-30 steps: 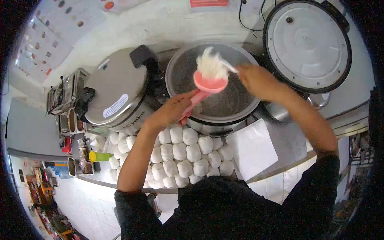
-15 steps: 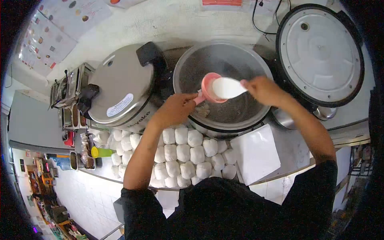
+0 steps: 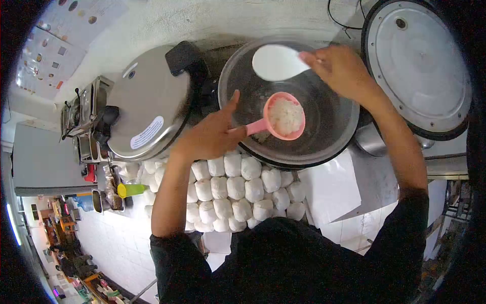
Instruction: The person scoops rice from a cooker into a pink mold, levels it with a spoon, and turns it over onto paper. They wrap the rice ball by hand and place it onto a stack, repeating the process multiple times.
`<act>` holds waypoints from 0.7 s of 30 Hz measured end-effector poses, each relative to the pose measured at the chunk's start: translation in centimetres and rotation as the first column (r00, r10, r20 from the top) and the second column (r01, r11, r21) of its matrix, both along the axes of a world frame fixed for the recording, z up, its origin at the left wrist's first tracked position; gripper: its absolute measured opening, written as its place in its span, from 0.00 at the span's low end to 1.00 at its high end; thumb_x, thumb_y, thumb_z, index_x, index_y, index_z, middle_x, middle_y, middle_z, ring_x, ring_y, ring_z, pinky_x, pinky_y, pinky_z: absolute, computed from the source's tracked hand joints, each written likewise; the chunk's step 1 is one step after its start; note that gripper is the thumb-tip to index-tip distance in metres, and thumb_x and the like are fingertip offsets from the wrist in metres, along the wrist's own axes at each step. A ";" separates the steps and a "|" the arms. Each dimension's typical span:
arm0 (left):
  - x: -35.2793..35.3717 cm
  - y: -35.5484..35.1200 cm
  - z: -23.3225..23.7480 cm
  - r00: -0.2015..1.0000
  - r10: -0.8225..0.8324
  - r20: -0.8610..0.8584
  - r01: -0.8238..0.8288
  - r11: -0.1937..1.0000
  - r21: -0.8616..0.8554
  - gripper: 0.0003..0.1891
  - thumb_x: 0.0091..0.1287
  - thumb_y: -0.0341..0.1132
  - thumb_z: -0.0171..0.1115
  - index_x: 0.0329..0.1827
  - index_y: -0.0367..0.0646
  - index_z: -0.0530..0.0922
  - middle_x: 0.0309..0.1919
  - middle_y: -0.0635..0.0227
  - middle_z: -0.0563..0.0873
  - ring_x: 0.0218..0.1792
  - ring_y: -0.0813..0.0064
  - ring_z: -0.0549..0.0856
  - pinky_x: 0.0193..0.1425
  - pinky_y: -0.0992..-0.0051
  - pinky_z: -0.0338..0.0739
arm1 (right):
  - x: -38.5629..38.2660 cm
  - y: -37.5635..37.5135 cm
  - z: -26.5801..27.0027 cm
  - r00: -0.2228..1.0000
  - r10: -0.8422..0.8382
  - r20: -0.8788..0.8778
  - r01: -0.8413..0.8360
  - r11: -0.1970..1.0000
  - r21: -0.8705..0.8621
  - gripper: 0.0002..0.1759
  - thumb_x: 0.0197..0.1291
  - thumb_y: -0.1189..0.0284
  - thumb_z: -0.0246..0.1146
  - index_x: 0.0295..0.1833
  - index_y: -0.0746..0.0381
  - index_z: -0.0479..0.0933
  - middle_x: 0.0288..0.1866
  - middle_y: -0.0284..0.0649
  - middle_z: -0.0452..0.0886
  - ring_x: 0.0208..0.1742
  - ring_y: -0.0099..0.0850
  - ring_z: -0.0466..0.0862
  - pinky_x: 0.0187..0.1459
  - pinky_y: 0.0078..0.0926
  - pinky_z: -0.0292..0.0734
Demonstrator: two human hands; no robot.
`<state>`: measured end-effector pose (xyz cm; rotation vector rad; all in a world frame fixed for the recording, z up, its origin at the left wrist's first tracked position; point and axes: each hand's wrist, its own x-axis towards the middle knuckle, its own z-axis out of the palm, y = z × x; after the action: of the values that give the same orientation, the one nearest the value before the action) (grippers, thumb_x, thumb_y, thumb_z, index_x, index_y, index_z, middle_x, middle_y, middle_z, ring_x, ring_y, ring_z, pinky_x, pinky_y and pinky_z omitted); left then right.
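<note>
My left hand (image 3: 210,133) grips the handle of a pink scoop (image 3: 268,119), its index finger raised. White rice (image 3: 286,116) sits in the scoop's bowl, over the open cooker pot (image 3: 228,76). In my right hand (image 3: 341,68) is a white paddle (image 3: 277,63), its flat blade above the far part of the pot and apart from the scoop. A little rice clings inside the pot near its front left. Rows of white wrapped bundles (image 3: 235,187) lie in front of the pot.
A closed steel cooker (image 3: 152,101) stands at the left. At the right, a round lid (image 3: 417,66) is raised. White paper sheets (image 3: 329,187) lie beside the bundles. A yellow-green cup (image 3: 130,190) and metal trays (image 3: 91,116) are on the left.
The paddle has lifted off the scoop and moved up and left with my right hand. The scoop has shifted right, and its rice now shows. My left index finger has risen.
</note>
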<state>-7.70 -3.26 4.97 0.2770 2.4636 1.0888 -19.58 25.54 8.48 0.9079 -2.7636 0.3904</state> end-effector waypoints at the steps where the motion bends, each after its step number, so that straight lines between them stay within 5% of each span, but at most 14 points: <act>1: 0.3 0.4 0.2 0.997 0.002 -0.081 -0.006 0.999 -0.039 0.34 0.74 0.36 0.54 0.79 0.47 0.50 0.20 0.76 0.73 0.21 0.84 0.71 0.25 0.79 0.69 | -0.5 -0.5 -1.0 0.996 0.018 -0.087 -0.017 1.000 0.019 0.32 0.69 0.47 0.50 0.29 0.64 0.82 0.27 0.54 0.81 0.32 0.54 0.82 0.37 0.52 0.76; 4: 0.7 -0.2 0.5 0.996 0.007 -0.084 -0.006 1.000 0.017 0.31 0.75 0.36 0.53 0.78 0.45 0.54 0.21 0.76 0.73 0.21 0.85 0.70 0.25 0.81 0.67 | -4.0 -1.1 -2.8 0.997 -0.055 0.055 0.044 0.982 0.186 0.29 0.70 0.50 0.50 0.35 0.64 0.84 0.31 0.54 0.83 0.36 0.55 0.83 0.42 0.53 0.78; 7: 1.0 -2.2 -2.3 0.977 0.188 0.097 -0.207 0.940 0.271 0.24 0.76 0.35 0.50 0.74 0.42 0.64 0.22 0.77 0.74 0.20 0.86 0.69 0.24 0.82 0.64 | -9.7 -0.1 -11.2 0.963 0.049 0.267 -0.168 0.880 0.445 0.24 0.71 0.55 0.50 0.37 0.62 0.83 0.34 0.54 0.83 0.38 0.55 0.83 0.42 0.52 0.76; 11: 1.7 -2.4 -4.1 0.925 0.355 0.132 -0.379 0.874 0.303 0.20 0.76 0.33 0.49 0.68 0.41 0.72 0.22 0.78 0.73 0.22 0.88 0.67 0.25 0.84 0.62 | -8.7 -2.7 -18.5 0.907 0.070 0.416 -0.321 0.753 0.574 0.24 0.70 0.55 0.51 0.41 0.63 0.83 0.41 0.53 0.85 0.44 0.51 0.85 0.46 0.52 0.80; 14: 2.1 -1.7 -3.3 0.883 0.446 0.147 -0.469 0.829 0.304 0.19 0.74 0.31 0.51 0.66 0.37 0.74 0.22 0.79 0.70 0.24 0.89 0.67 0.28 0.83 0.64 | -7.8 -4.5 -19.4 0.852 0.199 0.485 -0.469 0.701 0.536 0.21 0.69 0.56 0.52 0.44 0.61 0.84 0.44 0.49 0.85 0.46 0.50 0.86 0.48 0.52 0.80; 21: 2.7 -1.4 -4.7 0.842 0.517 0.153 -0.535 0.769 0.349 0.19 0.74 0.31 0.51 0.66 0.37 0.74 0.25 0.80 0.72 0.26 0.89 0.67 0.30 0.85 0.64 | -0.1 -6.3 -21.4 0.686 0.080 0.723 -0.586 0.649 0.485 0.22 0.70 0.56 0.50 0.47 0.59 0.83 0.44 0.50 0.85 0.46 0.49 0.85 0.50 0.52 0.78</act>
<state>-4.98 -4.63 0.29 -0.3637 2.3197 1.7890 -19.72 19.20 -12.94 1.8411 -3.4177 -0.4570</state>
